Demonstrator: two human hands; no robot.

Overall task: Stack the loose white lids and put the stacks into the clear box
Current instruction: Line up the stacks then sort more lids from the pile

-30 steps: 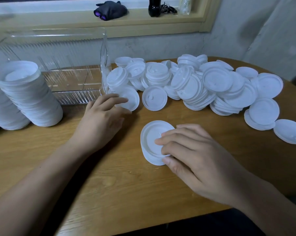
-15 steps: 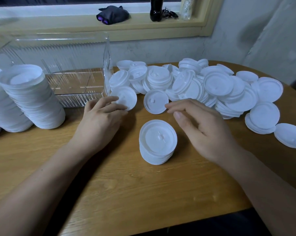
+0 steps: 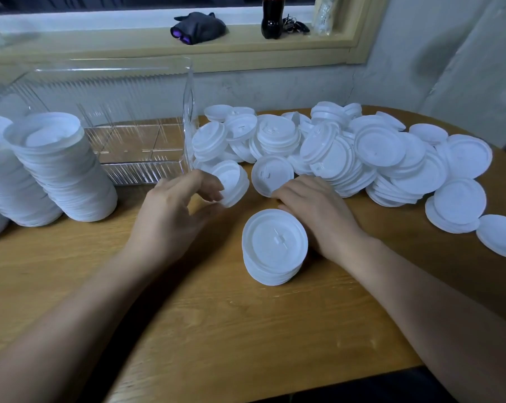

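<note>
Dozens of loose white lids [image 3: 362,152] lay heaped on the wooden surface [image 3: 217,330], just right of the clear box [image 3: 135,170]. Beyond the box's left end stood two tall lid stacks [image 3: 62,170]. A short stack [image 3: 275,247] sat in front of the box, toward its right corner, between both hands. The left hand [image 3: 173,213] was clamped on a tilted lid [image 3: 231,183], fingers and thumb pinching its rim near the box's right front corner. The right hand [image 3: 315,210] lay palm down with fingers loosely apart, fingertips touching a flat lid [image 3: 270,174] at the heap's near edge, gripping nothing.
</note>
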